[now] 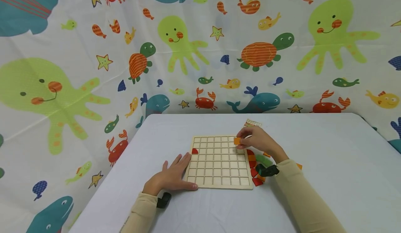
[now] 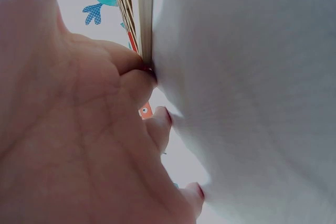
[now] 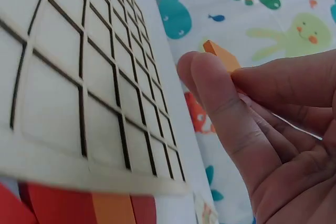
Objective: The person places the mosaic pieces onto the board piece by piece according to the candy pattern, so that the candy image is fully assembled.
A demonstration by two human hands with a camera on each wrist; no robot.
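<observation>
A square wooden grid board (image 1: pixel 221 187) lies flat on the white table. My left hand (image 1: pixel 171 176) rests at its left edge, fingers straight and spread, with the thumb by the near left corner. Over the far right corner of the grid, my right hand (image 1: pixel 259 142) pinches an orange square tile (image 1: pixel 237 141) between thumb and fingertips. In the right wrist view the orange tile (image 3: pixel 221 55) shows tilted, raised above the board. One red rounded piece (image 1: pixel 195 151) sits in a cell at the board's left side.
Red, orange and green loose pieces (image 1: pixel 257 182) lie along the board's right side, partly under my right wrist. Behind my right hand is a small card with a grid pattern (image 1: pixel 253 123). A sea-animal curtain (image 1: pixel 194 87) hangs behind the table.
</observation>
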